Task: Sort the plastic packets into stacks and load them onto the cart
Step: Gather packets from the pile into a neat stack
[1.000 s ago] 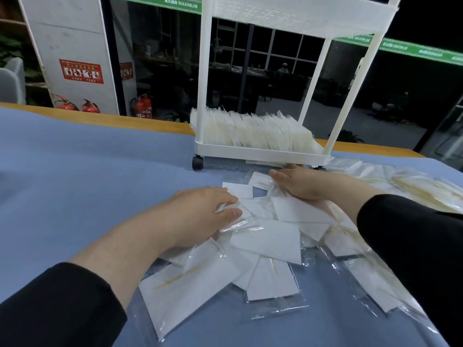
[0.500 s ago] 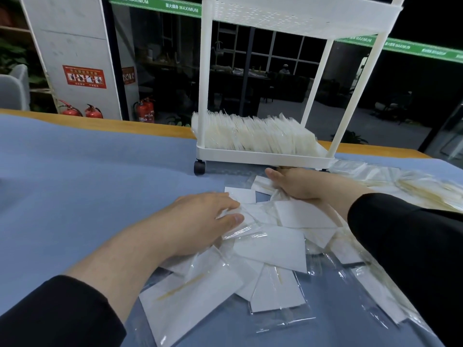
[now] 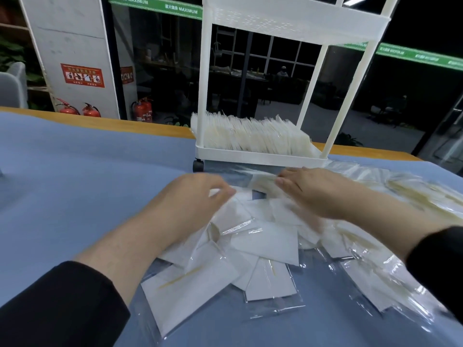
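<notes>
A loose pile of plastic packets [image 3: 265, 242], clear sleeves with white card inside, lies on the blue table cover in front of me. My left hand [image 3: 190, 204] sits on the pile's left side, its curled fingers blurred by motion and closed around packets at the fingertips. My right hand [image 3: 310, 191] lies flat on the pile's far right part, fingers straight and pointing left. Just beyond both hands stands the white cart [image 3: 260, 157]. Its bottom shelf holds a row of upright packets [image 3: 250, 136].
More packets with yellowish contents [image 3: 413, 194] spread along the table at the right. The cart's black wheel [image 3: 198, 166] stands on the blue cover [image 3: 75, 176]. Behind the table's wooden far edge are a glass wall and red fire extinguishers [image 3: 141, 110].
Both hands have slid a little farther toward the cart over the pile. The left fingers now show motion blur. The camera has tipped slightly upward.
</notes>
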`<state>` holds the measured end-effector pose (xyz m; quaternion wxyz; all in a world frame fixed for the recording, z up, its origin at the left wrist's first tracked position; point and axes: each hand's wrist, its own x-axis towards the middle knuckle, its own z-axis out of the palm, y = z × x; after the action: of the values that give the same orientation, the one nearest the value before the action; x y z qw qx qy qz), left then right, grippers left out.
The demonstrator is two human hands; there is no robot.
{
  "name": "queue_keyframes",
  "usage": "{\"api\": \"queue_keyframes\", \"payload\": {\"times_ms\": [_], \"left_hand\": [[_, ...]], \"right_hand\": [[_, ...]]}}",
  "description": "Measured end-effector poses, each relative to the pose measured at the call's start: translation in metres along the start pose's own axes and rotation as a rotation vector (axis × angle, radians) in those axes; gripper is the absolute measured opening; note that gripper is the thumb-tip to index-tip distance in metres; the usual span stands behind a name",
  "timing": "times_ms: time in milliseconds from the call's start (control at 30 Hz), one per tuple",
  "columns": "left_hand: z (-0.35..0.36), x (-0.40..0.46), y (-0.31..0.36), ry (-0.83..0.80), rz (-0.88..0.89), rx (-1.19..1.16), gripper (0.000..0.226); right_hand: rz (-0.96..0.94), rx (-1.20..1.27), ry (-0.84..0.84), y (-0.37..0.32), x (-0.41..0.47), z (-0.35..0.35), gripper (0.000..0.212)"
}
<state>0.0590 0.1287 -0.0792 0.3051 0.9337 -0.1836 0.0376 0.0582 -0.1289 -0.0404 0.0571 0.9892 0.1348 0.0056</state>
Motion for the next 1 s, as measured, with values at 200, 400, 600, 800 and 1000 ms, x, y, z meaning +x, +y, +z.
{"api": "queue_keyframes", "payload": {"times_ms": [200, 400, 600, 800, 1000], "left_hand": [[-0.012, 0.000, 0.002, 0.378, 0.026, -0.161, 0.031], [-0.005, -0.015, 0.010, -0.256, -0.042, 0.248, 0.072], [-0.017, -0.015, 0.008, -0.269, -0.156, 0.346, 0.073], [-0.022, -0.019, 0.006, -0.401, -0.227, 0.479, 0.052], [-0.028, -0.018, 0.002, -0.390, -0.204, 0.428, 0.014]], "right_hand": [[-0.130, 0.065, 0.060, -0.049, -0.069, -0.014, 0.071], [-0.019, 0.345, 0.240, -0.050, -0.046, 0.001, 0.031], [-0.096, 0.384, -0.075, -0.043, -0.042, 0.025, 0.086], [-0.168, 0.354, 0.084, -0.044, -0.040, 0.026, 0.041], [-0.164, 0.399, 0.227, -0.040, -0.035, 0.029, 0.039]]}}
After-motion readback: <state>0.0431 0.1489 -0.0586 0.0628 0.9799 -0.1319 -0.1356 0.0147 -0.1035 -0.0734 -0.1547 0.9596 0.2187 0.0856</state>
